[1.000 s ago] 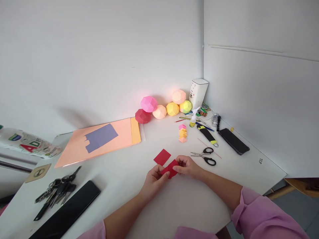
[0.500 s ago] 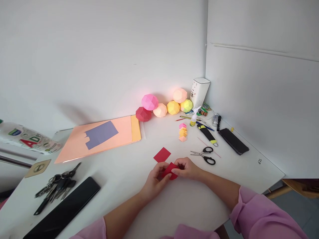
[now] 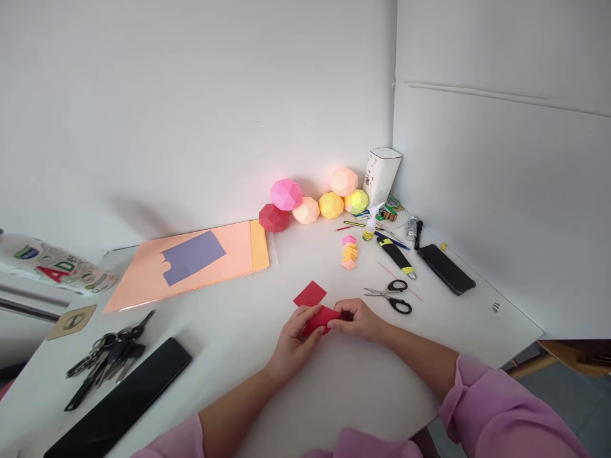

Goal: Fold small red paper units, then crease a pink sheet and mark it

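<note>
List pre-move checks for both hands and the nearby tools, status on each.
1. Held paper in both left hand and right hand: ok.
2. Held paper's edges aligned: cannot tell, hands cover part of it.
3. Loose red sheet free of tools: ok, just beyond the hands.
4. Scissors clear of the hands: ok, lying off to the right.
5. Cutter blade fully retracted: cannot tell, tip too small.
6. Bottle upright: ok.

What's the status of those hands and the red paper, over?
Left hand and right hand both gripping red paper. Second red piece lying just beyond. Scissors off to the right, apart from both hands.
</note>
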Available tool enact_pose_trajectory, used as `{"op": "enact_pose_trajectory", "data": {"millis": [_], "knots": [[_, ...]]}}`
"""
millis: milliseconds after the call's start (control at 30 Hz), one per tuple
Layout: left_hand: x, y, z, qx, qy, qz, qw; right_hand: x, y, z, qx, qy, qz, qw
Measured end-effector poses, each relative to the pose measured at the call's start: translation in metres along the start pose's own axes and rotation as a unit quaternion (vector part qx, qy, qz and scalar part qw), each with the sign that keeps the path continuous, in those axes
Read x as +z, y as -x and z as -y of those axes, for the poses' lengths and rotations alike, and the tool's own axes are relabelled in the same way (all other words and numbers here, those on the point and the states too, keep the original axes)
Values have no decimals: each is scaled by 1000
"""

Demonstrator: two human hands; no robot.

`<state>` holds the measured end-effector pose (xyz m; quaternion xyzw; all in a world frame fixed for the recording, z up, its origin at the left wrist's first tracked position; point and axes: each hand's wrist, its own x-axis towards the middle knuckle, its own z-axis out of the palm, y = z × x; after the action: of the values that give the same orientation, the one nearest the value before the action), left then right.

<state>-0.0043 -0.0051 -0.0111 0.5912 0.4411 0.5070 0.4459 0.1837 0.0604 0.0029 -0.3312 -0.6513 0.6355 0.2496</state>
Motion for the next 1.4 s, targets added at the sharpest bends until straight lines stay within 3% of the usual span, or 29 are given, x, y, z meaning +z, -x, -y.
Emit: {"op": "enact_pose_trajectory", "data": {"millis": [500,1400], "knots": [[2,1,-1,-72,-32,-20,997,-1,0,-3,16,-16,-42,999],[3,-1,-9,-83,-72,-5,994,0,0,-2,12,-16,-49,999]]}}
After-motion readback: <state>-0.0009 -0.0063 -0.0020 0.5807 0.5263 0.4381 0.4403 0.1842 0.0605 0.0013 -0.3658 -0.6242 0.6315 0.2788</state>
